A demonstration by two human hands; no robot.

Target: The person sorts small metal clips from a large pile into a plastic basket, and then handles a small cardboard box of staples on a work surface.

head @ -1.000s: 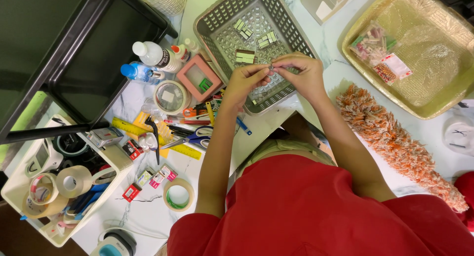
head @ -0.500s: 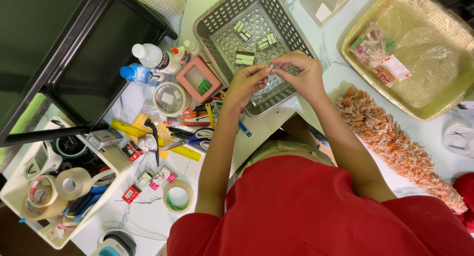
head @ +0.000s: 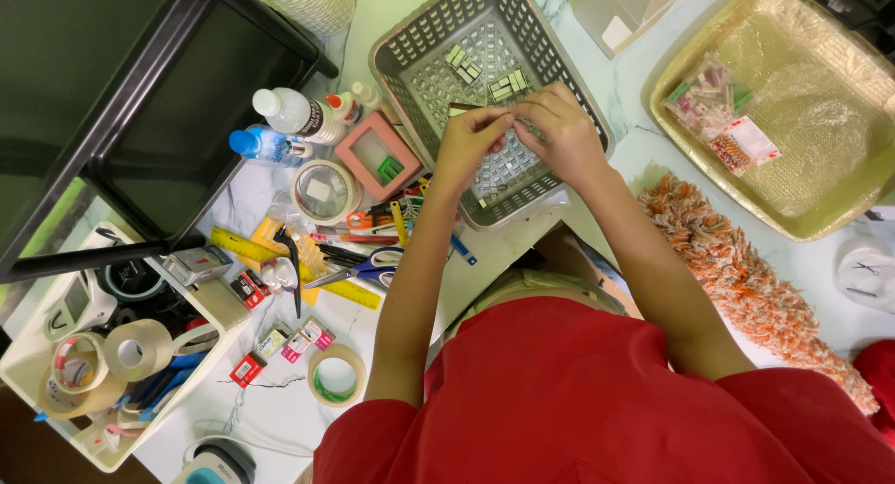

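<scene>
While both hands meet over the grey basket (head: 424, 46) near the desk's far edge, the left hand (head: 471, 144) and right hand (head: 559, 134) pinch one tiny piece together, too small to tell; more small clips (head: 508, 85) lie inside; it likely needs gentle, steady fingers next.

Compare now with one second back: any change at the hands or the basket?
Hardly any. Left hand and right hand stay together over the grey basket, fingertips pinching something too small to identify. Basket, scissors and tape roll lie as before.
</scene>
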